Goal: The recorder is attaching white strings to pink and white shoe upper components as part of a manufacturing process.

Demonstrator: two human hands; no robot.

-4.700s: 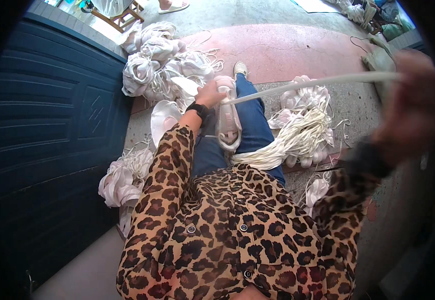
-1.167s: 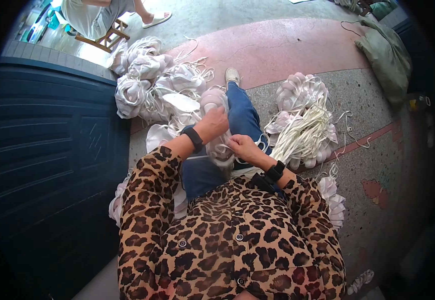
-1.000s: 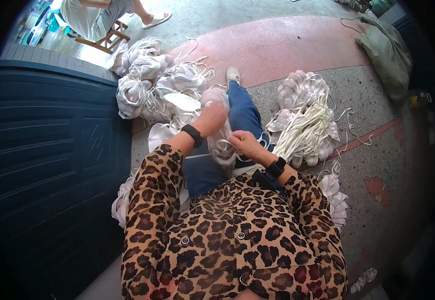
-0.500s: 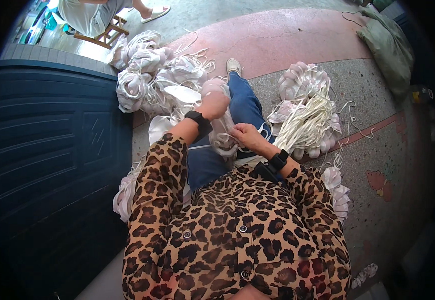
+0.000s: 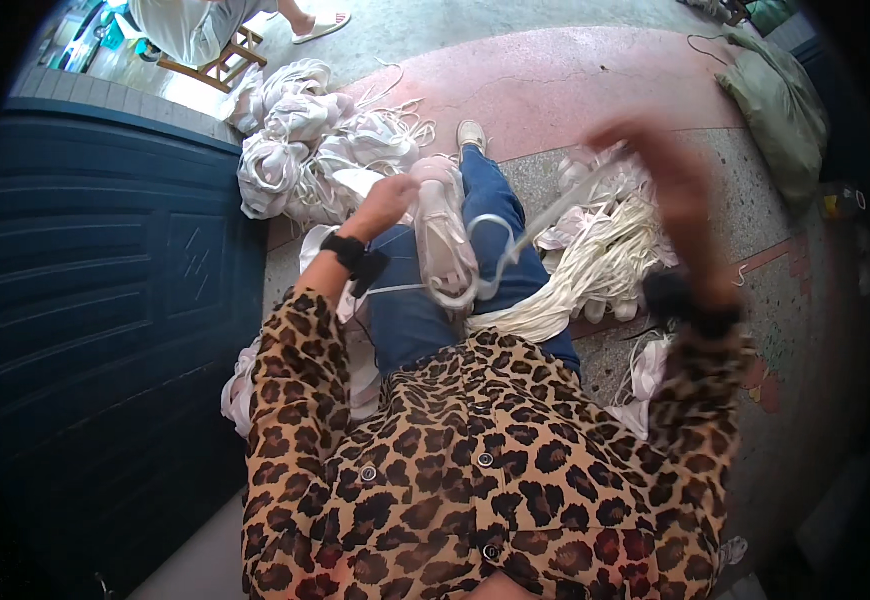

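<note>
A pale pinkish-white shoe upper (image 5: 445,235) lies between my thighs, toe end away from me. My right hand (image 5: 660,165), smeared by motion, is raised at the right. A white shoelace (image 5: 552,215) stretches from the near end of the upper up to that hand, which appears closed on it. My left hand (image 5: 385,205) is just left of the upper, fingers curled together; what they hold, if anything, is hidden. Across my right thigh lies a thick bundle of cream laces (image 5: 565,290), spilling toward the floor on the right.
Bundled white uppers (image 5: 300,140) are heaped at the far left, and another pile (image 5: 605,235) lies behind the laces. A dark blue door panel (image 5: 105,290) stands at the left. A grey-green sack (image 5: 775,100) is at far right; a person sits on a wooden stool (image 5: 220,62).
My right hand has swung up and right from the upper, drawing the lace out with it. My left hand has moved off the upper to its left side, lower than before.
</note>
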